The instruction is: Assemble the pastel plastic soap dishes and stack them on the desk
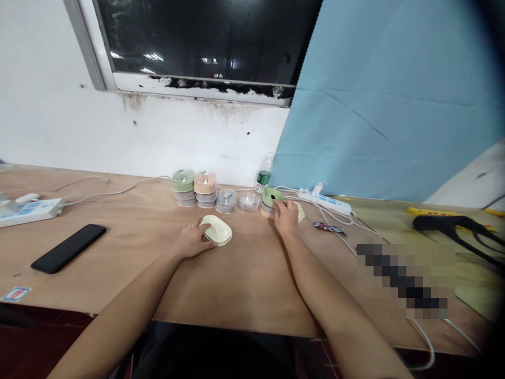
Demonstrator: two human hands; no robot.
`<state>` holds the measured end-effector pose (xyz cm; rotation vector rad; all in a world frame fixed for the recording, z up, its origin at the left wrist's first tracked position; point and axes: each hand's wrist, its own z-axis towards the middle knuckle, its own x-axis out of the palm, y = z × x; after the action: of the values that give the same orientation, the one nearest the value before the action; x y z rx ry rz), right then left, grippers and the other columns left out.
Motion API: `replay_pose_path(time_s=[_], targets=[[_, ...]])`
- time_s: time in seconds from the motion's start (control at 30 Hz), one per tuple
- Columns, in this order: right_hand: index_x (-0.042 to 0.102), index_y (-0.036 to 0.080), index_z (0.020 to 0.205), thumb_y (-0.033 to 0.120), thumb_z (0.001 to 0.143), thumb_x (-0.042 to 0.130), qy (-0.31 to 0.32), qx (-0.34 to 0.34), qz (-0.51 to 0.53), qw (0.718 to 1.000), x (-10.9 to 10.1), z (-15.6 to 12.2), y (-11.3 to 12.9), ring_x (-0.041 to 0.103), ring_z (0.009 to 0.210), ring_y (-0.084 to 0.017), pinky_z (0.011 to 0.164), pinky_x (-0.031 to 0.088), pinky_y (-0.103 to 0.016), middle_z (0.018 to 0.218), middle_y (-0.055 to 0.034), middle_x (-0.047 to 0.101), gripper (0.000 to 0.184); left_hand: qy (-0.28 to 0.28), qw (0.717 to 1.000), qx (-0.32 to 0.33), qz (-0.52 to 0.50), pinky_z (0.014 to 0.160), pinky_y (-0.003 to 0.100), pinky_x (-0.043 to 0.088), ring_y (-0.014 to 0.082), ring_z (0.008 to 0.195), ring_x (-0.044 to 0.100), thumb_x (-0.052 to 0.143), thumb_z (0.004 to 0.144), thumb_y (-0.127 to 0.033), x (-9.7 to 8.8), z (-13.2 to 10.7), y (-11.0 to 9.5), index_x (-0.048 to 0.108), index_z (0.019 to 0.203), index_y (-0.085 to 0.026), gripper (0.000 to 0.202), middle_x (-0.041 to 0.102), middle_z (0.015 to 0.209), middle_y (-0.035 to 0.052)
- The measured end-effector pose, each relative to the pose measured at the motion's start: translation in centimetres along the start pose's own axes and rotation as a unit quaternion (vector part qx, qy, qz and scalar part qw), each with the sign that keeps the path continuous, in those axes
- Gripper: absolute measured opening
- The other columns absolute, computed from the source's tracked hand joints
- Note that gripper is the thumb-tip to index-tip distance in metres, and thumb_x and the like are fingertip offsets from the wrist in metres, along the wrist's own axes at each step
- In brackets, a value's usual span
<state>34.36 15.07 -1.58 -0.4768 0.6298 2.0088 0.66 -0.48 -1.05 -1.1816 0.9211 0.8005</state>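
Observation:
A cream-coloured rounded shallow dish (216, 230) lies on the wooden table in front of me. My left hand (193, 239) grips its left edge, thumb along the near side and fingers at the top. Farther right, my right hand (286, 216) reaches to a green rounded dish (271, 195) on top of a small grey and peach stack (266, 210). Its fingers are bent onto the green dish's near rim, partly hiding a dark spot inside it. Part of a pale yellow piece (301, 211) shows behind my right hand.
Stacked green-topped (183, 180) and peach-topped containers (205, 182), a grey container (226, 201) and a clear round one (249, 201) line the back. A plastic bottle (264, 176), power strip (325, 201), cables and a wrapper (330, 228) are rightward. A black phone (69, 248) lies left.

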Motion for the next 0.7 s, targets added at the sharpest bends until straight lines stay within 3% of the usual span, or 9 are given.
replay_pose_path(time_s=[0.3, 0.57, 0.7], targets=[[0.07, 0.022, 0.106, 0.01, 0.079, 0.043, -0.003, -0.01, 0.013, 1.0, 0.4, -0.2, -0.3, 0.044, 0.088, -0.022, 0.085, 0.038, -0.038, 0.094, -0.0077, 0.051, 0.04, 0.012, 1.0, -0.006, 0.006, 0.106, 0.053, 0.031, 0.038, 0.135, 0.033, 0.05, 0.073, -0.075, -0.1, -0.1, -0.1, 0.043, 0.138, -0.028, 0.08, 0.03, 0.151, 0.0131], [0.071, 0.023, 0.104, 0.009, 0.077, 0.044, -0.004, 0.0, 0.0, 1.0, 0.2, -0.1, -0.1, 0.045, 0.088, -0.022, 0.083, 0.038, -0.038, 0.094, -0.008, 0.053, 0.04, 0.021, 1.0, 0.002, 0.022, 0.105, 0.053, 0.032, 0.0377, 0.134, 0.034, 0.049, 0.074, -0.075, -0.2, -0.1, -0.1, 0.042, 0.138, -0.028, 0.08, 0.029, 0.151, 0.0127], [0.068, 0.023, 0.108, 0.009, 0.075, 0.045, -0.041, 0.018, -0.028, 0.999, -0.5, -0.2, 0.7, 0.045, 0.096, -0.025, 0.086, 0.037, -0.041, 0.104, -0.0099, 0.054, 0.042, 0.021, 1.0, -0.003, 0.022, 0.106, 0.053, 0.031, 0.0369, 0.135, 0.033, 0.049, 0.074, -0.074, -0.1, -0.1, -0.1, 0.041, 0.139, -0.028, 0.079, 0.029, 0.151, 0.0129]])
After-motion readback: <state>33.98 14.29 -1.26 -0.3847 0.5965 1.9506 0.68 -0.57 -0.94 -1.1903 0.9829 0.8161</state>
